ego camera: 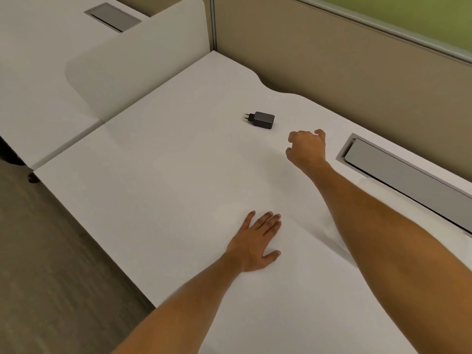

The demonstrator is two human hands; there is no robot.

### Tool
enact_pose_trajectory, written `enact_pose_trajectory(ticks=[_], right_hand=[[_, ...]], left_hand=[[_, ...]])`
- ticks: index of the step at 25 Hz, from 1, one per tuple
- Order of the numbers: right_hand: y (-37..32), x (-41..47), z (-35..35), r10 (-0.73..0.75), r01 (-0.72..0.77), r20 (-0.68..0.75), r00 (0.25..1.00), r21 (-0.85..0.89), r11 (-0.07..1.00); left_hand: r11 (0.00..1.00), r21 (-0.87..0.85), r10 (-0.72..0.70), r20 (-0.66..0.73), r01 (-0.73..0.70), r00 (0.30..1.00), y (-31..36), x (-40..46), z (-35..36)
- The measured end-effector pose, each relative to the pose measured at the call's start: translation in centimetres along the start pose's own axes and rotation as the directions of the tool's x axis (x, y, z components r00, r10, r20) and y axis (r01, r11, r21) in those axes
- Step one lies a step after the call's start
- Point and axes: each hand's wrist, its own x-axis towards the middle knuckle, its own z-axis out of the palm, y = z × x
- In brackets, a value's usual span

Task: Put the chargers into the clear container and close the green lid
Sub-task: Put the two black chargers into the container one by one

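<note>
Near the centre of the frame, a black charger [260,119] lay on the white tabletop [178,175], prongs pointing left. Just below and right of it hovered the right hand [307,149], its fingers [320,134] loosely curled and holding nothing, apart from the charger. Lower down, the left hand [255,242] rested flat on the tabletop, fingers spread, empty.

Two bare forearms with no sleeves, watch or rings, ending in the left hand [255,241] and right hand [307,149].
</note>
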Motion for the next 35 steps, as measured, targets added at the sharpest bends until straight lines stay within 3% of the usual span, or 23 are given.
enact_pose_trajectory(ticks=[14, 17, 24, 35], right_hand=[[-2.4, 7.3, 2.2, -0.102, 0.097, 0.074, 0.992, 0.059, 0.994], [-2.7, 8.9, 3.1, -0.088, 0.075, 0.150, 0.985, 0.092, 0.993], [-3.5, 12.1, 5.0, -0.054, 0.017, 0.183, 0.982, 0.199, 0.980], [-3.8, 12.8, 7.1, 0.003, -0.023, 0.129, 0.992, 0.158, 0.987]], left_hand=[[1.000, -0.010, -0.003, 0.018, 0.003, 1.000, -0.1, 0.3, 0.3], [1.000, -0.012, -0.002, 0.017, 0.003, 1.000, -0.1, 0.3, 0.5], [1.000, -0.017, 0.002, 0.007, -0.001, 1.000, 0.0, 0.3, 0.6], [1.000, -0.011, 0.010, 0.011, -0.010, 1.000, -0.2, 0.4, 0.7]])
